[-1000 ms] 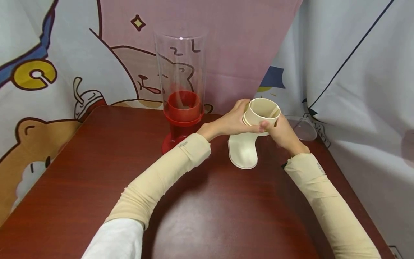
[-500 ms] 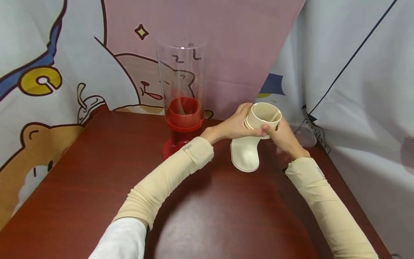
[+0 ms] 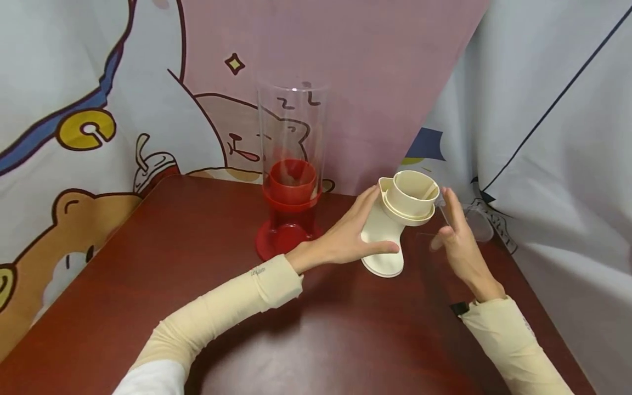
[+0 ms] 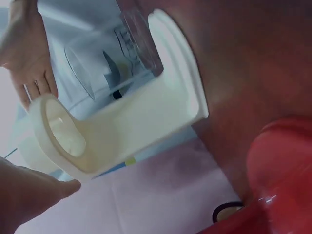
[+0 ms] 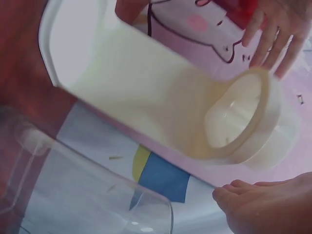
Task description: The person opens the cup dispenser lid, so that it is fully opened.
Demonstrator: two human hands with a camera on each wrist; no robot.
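A cream plastic dispenser stand stands upright on the table, with a round open collar on top and a rounded foot. On its left side is my left hand, fingers straight and fingertips right at the edge of the collar. My right hand is held up on the other side with its fingers extended, nothing in it. In the right wrist view a gap shows between that hand and the collar ring. The left wrist view shows the stand's column and foot from the side.
To the left stands a similar red dispenser base carrying a tall clear cylinder. Behind my right hand is another clear container. A printed cloth hangs along the table's back and right edges.
Both hands have let go of the collar and moved apart, left hand to the left and down, right hand to the right. The stand stays upright. The head view has shifted slightly.
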